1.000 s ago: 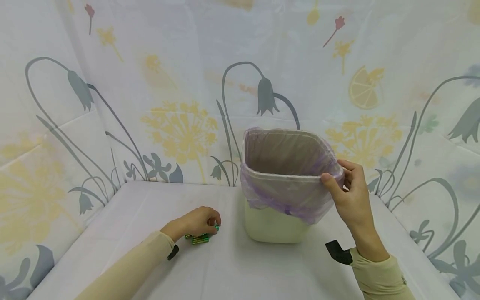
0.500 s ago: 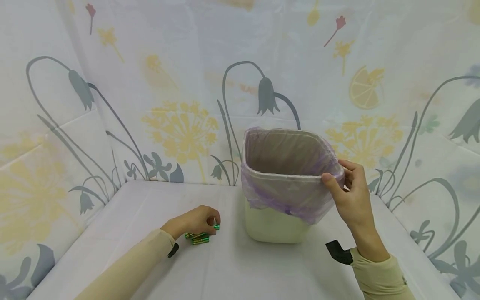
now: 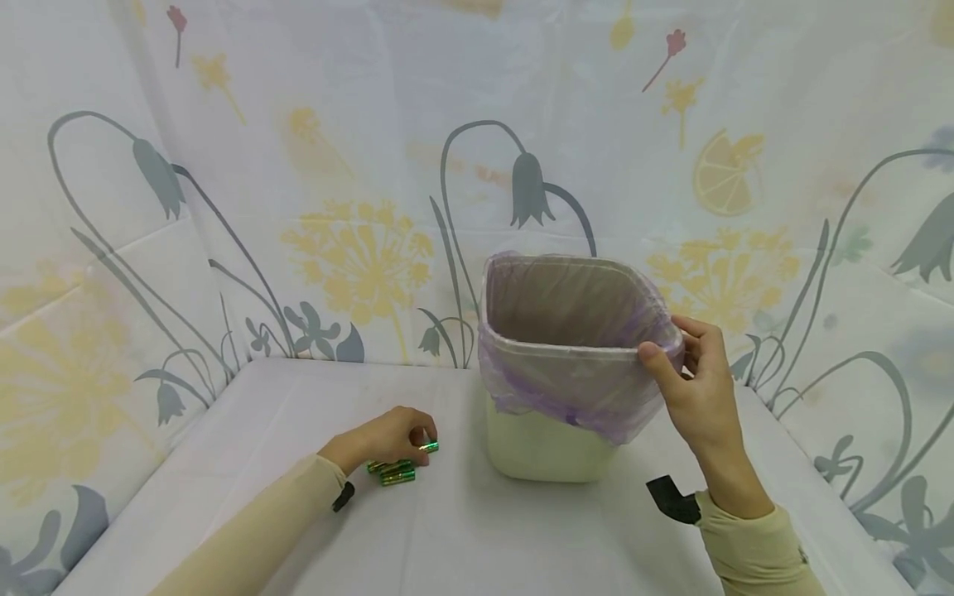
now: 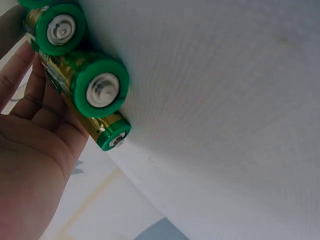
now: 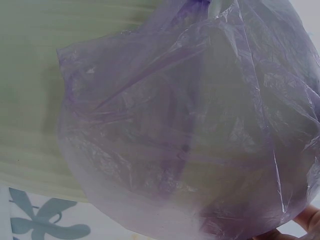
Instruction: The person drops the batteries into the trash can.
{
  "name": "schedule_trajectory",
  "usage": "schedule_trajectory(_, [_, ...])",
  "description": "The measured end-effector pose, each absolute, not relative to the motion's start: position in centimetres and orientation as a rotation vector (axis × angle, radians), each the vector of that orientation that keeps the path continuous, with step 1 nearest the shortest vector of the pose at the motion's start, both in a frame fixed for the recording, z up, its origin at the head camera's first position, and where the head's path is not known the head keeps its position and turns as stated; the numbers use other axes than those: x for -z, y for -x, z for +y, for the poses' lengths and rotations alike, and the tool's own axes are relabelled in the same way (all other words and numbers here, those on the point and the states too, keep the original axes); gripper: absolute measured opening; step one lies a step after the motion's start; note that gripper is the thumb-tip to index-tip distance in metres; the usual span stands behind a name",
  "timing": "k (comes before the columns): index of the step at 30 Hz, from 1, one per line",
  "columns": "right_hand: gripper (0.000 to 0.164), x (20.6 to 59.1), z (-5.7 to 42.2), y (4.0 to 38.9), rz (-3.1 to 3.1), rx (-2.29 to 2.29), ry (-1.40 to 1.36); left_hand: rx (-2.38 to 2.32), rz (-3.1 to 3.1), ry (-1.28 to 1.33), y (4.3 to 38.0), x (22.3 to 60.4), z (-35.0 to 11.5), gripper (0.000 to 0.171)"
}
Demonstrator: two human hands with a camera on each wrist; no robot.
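Several green-and-gold batteries [image 3: 397,478] lie together on the white tabletop under my left hand [image 3: 383,434]. Thumb and fingers of that hand curl around one battery [image 3: 429,447], whose green end pokes out past the fingertips. In the left wrist view, batteries of different thickness [image 4: 102,90] show their metal tips beside the palm. To the right stands a pale green trash can [image 3: 551,451], its rim covered by a translucent purple garbage bag [image 3: 574,389] folded outward. My right hand [image 3: 701,389] grips the rim's right corner through the bag, thumb in front, other fingers behind.
A white cloth with grey and yellow flower prints [image 3: 358,165] closes off the back and both sides of the table [image 3: 313,546]. Black straps [image 3: 674,501] sit at the cuffs.
The battery at my left fingertips has shifted slightly and shows more of its length. My left hand has barely moved; the right hand and the trash can stay in place.
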State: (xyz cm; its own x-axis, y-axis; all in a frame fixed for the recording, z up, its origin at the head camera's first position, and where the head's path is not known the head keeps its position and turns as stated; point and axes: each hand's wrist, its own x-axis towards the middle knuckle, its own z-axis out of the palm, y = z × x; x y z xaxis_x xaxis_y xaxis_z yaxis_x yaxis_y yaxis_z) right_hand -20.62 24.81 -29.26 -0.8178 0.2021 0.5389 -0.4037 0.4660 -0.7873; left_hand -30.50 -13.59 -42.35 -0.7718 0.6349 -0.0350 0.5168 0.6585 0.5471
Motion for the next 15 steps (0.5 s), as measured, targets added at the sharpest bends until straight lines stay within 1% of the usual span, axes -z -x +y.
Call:
schedule_trajectory(5, [0.054,29.16,24.78,20.58,-2.137,-1.365,-0.173,-0.757,2.648,-0.954,30.49,42.22,-13.68,0.021])
schedule_trajectory(15, [0.053,29.34,24.69,20.65,-2.138,-1.361,-0.154,-0.760,2.644,-0.953,30.55,42.27,-13.67,0.019])
